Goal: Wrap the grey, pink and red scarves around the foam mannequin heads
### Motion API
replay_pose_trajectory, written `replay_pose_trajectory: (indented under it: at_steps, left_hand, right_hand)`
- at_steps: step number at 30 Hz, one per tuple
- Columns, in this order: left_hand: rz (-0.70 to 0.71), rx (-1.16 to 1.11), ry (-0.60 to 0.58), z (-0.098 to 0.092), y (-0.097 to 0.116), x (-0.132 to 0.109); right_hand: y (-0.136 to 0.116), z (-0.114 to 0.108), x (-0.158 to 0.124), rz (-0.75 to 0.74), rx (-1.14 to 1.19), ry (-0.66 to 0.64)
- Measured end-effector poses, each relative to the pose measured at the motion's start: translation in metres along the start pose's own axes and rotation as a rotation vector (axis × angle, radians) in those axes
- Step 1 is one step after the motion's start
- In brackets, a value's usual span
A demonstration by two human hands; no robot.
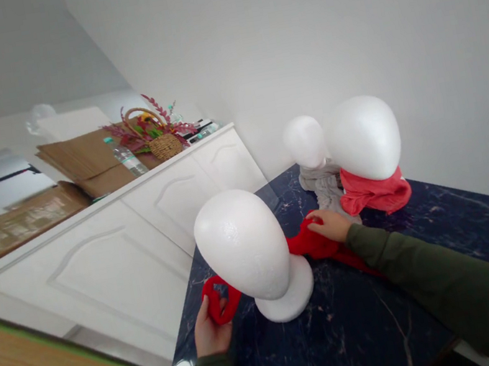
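Note:
A white foam head [243, 247] stands on the dark marble table [447, 235] right in front of me. A red scarf [312, 245] runs behind its neck. My left hand [210, 331] grips one end of the scarf to the left of the head. My right hand [330, 224] pinches the other end on the right. The part of the scarf behind the foam head is hidden.
Two more foam heads stand at the far side of the table: one [362, 140] wears a coral scarf [376, 194], the other [305, 142] a grey scarf [323, 185]. A white cabinet [139, 227] on the left carries cardboard, a water bottle [126, 156] and a flower basket [155, 132].

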State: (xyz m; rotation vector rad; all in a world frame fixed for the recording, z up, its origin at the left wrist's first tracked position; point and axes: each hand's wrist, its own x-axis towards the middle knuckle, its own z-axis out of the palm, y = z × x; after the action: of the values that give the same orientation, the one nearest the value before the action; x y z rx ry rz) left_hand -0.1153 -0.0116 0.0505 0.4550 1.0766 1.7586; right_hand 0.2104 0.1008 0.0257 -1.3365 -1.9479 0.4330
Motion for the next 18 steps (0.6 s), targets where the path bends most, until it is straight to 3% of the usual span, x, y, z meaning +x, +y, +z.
replay_pose_trajectory:
  at_steps: [4, 8, 11, 15, 18]
  left_hand:
    - [-0.088, -0.115, -0.111, -0.005, 0.001, -0.003]
    - [-0.14, -0.206, -0.144, -0.011, 0.005, -0.007]
    - [-0.154, -0.196, -0.299, -0.014, 0.008, -0.012]
    - [-0.255, 0.107, -0.491, -0.01, 0.002, -0.024]
    - [-0.286, 0.372, -0.585, -0.001, -0.017, -0.034]
  right_hand:
    - [-0.012, 0.01, -0.014, -0.187, -0.314, -0.246]
    - [-0.013, 0.005, -0.013, -0.116, -0.355, -0.265]
    - [-0.012, -0.003, -0.01, -0.069, -0.276, -0.267]
    - [-0.017, -0.011, -0.009, 0.03, -0.124, -0.247]
    - [-0.031, -0.014, -0.011, 0.109, 0.152, -0.37]
